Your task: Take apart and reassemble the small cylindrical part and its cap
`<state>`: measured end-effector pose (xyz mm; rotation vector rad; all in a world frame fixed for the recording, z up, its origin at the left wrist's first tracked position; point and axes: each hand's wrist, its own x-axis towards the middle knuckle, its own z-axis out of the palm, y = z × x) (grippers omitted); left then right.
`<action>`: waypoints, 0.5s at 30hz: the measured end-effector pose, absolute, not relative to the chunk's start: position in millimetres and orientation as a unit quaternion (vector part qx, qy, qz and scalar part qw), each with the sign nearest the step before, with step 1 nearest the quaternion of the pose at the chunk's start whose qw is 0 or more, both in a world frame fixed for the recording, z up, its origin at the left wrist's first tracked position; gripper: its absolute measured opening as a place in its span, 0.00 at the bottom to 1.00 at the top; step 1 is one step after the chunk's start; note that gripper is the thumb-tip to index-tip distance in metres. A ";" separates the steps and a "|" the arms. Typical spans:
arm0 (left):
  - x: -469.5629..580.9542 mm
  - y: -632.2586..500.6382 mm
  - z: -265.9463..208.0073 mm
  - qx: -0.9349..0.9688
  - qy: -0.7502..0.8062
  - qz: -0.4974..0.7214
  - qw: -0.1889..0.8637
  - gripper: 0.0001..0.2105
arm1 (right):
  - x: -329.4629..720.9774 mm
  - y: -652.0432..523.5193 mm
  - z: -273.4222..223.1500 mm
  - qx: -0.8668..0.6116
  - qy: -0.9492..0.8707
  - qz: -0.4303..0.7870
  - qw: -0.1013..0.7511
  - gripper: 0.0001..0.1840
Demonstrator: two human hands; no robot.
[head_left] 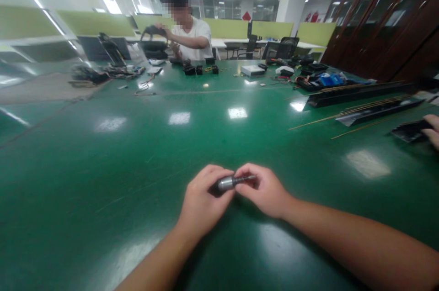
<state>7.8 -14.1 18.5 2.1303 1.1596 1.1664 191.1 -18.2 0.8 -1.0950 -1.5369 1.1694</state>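
My left hand (203,199) is wrapped round the dark body of a small screwdriver (226,183), held level just above the green tabletop. Its silver collar and a ridged dark neck show between my two hands, with a thin shaft pointing right. Closed on that shaft end are the thumb and fingers of my right hand (264,189). Most of the handle is hidden inside my left palm, and the tip is partly covered by my right fingers.
The glossy green table (137,154) spreads around my hands. Black channels (360,94) with thin brass-coloured rods lie at the right, near another person's hand (432,131). Across the table a person (192,37) handles a dark object. Electronic parts and a white box (253,70) stand at the far side.
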 end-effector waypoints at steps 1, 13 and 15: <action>7.5 -14.4 18.6 0.773 0.419 0.422 0.222 0.09 | 191.2 -18.3 0.8 -0.442 -0.618 0.473 0.445 0.07; 5.5 -15.5 16.9 0.779 0.414 0.428 0.198 0.11 | 191.6 -18.0 2.0 -0.430 -0.619 0.476 0.452 0.05; 5.2 -15.1 16.4 0.779 0.414 0.427 0.198 0.11 | 191.5 -17.7 1.4 -0.429 -0.618 0.479 0.453 0.05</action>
